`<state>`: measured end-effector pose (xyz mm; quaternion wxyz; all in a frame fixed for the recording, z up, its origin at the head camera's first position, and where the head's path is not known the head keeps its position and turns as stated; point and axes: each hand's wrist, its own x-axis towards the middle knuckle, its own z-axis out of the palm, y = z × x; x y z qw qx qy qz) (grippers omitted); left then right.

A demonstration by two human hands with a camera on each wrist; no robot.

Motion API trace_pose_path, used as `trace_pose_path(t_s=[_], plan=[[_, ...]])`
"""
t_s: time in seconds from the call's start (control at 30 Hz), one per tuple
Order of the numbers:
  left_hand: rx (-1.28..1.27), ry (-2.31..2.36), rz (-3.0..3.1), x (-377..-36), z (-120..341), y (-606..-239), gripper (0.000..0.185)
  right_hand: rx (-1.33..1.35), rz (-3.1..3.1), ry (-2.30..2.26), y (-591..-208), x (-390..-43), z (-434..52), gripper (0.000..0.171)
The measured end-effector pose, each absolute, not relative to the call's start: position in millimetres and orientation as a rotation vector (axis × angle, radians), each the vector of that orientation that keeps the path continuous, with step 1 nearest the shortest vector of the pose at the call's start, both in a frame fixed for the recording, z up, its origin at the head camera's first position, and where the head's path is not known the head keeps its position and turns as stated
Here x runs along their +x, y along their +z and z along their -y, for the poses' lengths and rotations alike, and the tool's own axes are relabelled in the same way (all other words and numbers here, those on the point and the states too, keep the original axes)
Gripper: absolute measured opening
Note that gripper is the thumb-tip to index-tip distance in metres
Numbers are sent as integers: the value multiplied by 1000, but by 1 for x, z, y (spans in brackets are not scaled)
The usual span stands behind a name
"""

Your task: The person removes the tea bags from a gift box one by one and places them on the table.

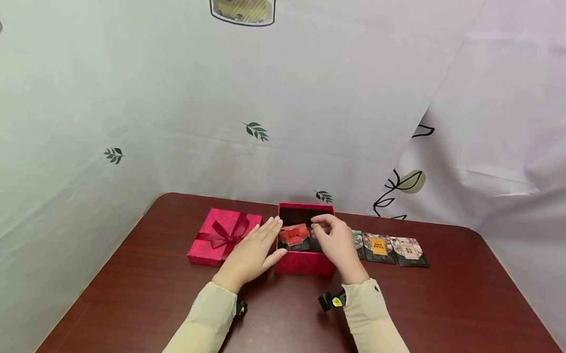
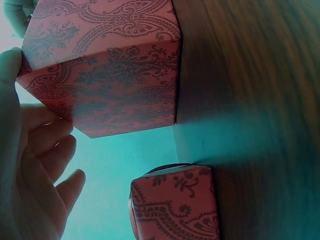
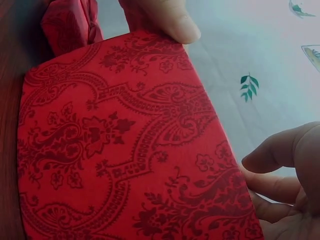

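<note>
The left hand (image 1: 251, 254) is lying with straight fingers against the left wall of an open red patterned cardboard box (image 1: 305, 263), which is sitting on the dark brown wooden table (image 1: 447, 320). The right hand (image 1: 339, 242) is hovering over the box's opening, fingers curled; whether its grip is pinching anything cannot be told. An orange packet (image 1: 293, 235) is lying inside the box. The red lid with a ribbon bow (image 1: 224, 236) is resting just left of the box, and three flat printed sachets (image 1: 393, 250) are lying to its right.
</note>
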<state>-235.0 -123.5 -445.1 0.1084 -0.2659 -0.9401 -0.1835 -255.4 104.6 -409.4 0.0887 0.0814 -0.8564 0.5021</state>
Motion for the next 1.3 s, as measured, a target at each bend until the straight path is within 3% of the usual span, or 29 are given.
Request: trace_pose_path(t_s=[0.6, 0.87, 1.3], plan=[[-810, -529, 2761, -236, 122, -447, 72, 114, 2877, 1225, -410, -284, -91, 25], [-805, -531, 2758, -235, 123, -447, 71, 62, 3027, 1124, -415, -289, -85, 16], [-791, -547, 2758, -235, 124, -447, 71, 33, 3063, 1351, -417, -293, -84, 14]])
